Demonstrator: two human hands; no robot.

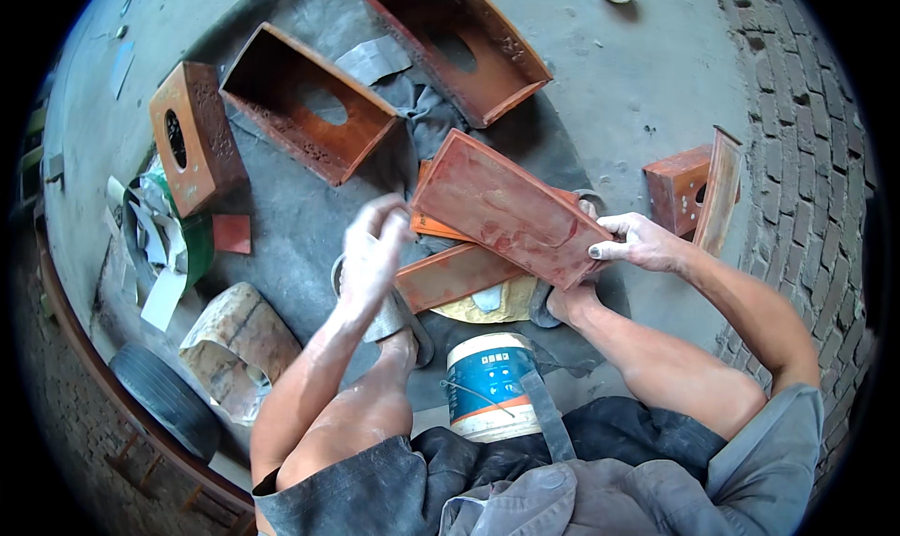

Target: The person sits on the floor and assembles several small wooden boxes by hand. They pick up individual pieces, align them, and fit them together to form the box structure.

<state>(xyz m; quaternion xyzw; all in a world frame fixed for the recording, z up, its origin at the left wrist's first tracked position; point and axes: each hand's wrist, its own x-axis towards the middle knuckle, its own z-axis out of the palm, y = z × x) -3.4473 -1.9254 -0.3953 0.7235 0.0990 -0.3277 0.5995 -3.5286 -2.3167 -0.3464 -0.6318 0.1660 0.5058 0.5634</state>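
Observation:
My right hand grips the right end of a reddish-brown rectangular panel, its thumb on top. The panel is tilted, and pale dusty smears cover its face. Just off the panel's left end is my left hand, blurred by motion; whether it holds anything cannot be made out. Under the held panel lie another long reddish panel and an orange piece, partly hidden. Below them shows a yellowish round piece between my feet.
Two open reddish boxes with oval holes lie ahead; another box stands left. On the right, a board leans on a smaller box. A blue-and-white bucket sits between my legs. A tyre and scrap-filled container are left.

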